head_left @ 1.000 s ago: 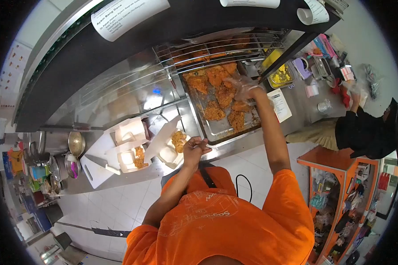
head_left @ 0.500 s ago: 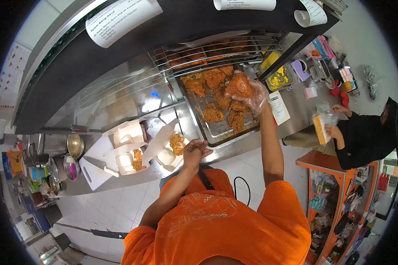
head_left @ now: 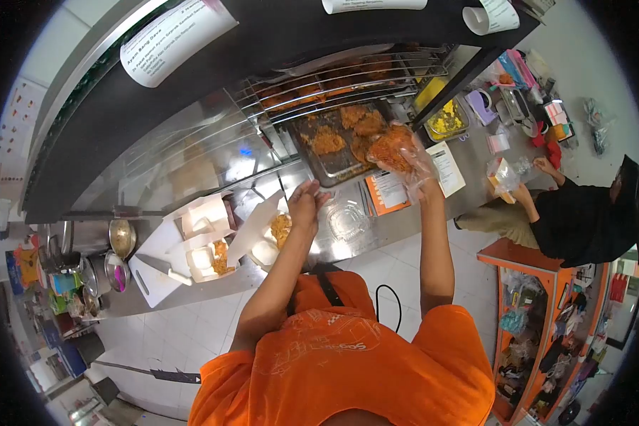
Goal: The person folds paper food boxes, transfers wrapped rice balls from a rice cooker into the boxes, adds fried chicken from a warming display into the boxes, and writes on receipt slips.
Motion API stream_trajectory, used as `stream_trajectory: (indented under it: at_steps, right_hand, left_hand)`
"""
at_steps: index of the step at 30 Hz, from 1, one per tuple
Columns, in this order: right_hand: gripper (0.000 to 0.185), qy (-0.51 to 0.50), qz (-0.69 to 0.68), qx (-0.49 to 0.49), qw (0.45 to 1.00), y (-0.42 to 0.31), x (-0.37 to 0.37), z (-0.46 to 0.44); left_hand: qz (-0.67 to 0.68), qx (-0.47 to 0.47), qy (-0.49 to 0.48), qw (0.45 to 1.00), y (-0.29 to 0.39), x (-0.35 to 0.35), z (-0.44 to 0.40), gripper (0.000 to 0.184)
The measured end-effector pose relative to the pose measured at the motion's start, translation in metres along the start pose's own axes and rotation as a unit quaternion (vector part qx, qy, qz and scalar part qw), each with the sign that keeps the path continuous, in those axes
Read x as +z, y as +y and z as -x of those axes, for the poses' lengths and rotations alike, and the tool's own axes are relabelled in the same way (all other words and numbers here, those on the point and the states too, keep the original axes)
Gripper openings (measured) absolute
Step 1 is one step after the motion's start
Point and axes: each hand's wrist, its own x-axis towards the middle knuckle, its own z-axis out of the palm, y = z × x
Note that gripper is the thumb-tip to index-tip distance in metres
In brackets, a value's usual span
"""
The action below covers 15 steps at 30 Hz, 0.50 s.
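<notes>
My right hand [head_left: 424,179], in a clear plastic glove, holds a large piece of fried chicken [head_left: 392,148] at the front right of the metal tray [head_left: 337,169]. Several more fried pieces [head_left: 328,141] lie on that tray, which sits low in the display cabinet. The fingers of my left hand [head_left: 305,207] are closed at the tray's near left corner; their exact grip is partly hidden. Below my left forearm stands an open carton [head_left: 265,253] with white rice and fried chicken [head_left: 280,231]. Beside it is another open carton [head_left: 209,260] with rice and chicken.
A knife [head_left: 165,269] lies on a white cutting board [head_left: 149,280] at left. A clear plastic container [head_left: 347,221] and an orange booklet [head_left: 387,193] are on the counter. Above the tray runs a wire rack [head_left: 334,91]. At right a person in black [head_left: 575,220] handles a package.
The tray has slid away from me into the cabinet, my left hand following. My right hand has drawn the chicken piece toward me, uncovering the booklet and clear container.
</notes>
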Motion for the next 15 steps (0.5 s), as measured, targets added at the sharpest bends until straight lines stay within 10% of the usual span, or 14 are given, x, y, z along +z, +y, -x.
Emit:
stream_trajectory:
  at_steps: [15]
  right_hand:
    - [0.068, 0.066, -0.113, -0.033, 0.991, 0.028, -0.012, 0.017]
  left_hand:
    - [0.216, -0.002, -0.054, 0.975, -0.004, 0.038, -0.086, 0.020]
